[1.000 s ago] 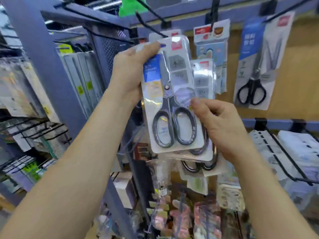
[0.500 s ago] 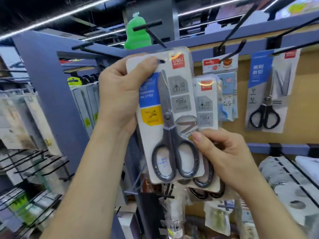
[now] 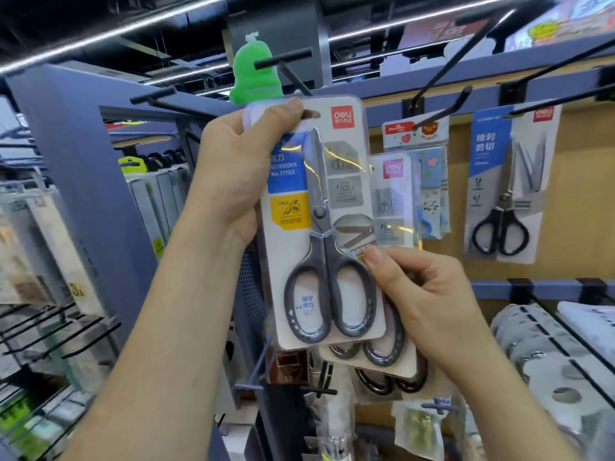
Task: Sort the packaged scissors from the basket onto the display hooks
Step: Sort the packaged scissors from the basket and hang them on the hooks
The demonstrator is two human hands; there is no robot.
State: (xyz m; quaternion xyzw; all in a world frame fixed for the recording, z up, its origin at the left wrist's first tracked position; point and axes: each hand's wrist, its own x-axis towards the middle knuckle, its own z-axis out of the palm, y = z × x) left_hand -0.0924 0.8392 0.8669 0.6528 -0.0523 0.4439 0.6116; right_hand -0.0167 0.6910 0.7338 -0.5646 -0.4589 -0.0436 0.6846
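Observation:
A pack of grey-handled scissors [image 3: 319, 227] on a white card is held upright in front of the display. My left hand [image 3: 239, 174] pinches its top left corner, thumb beside the hang hole. My right hand [image 3: 429, 304] grips a stack of two or three more scissor packs [image 3: 392, 207] fanned out behind the front one, thumb pressing on the front card. An empty black display hook [image 3: 283, 66] juts out just above the card's top edge. The basket is out of view.
Black-handled scissors [image 3: 506, 191] hang on a hook at the right, and a colourful small pack [image 3: 419, 144] hangs beside them. Several bare black hooks stick out from the blue rails. A green tag [image 3: 254, 74] sits up top. Left racks hold other goods.
Both hands have raised the packs toward the upper hook. The front card's hang hole now sits just below the empty hook, and the view has tilted upward.

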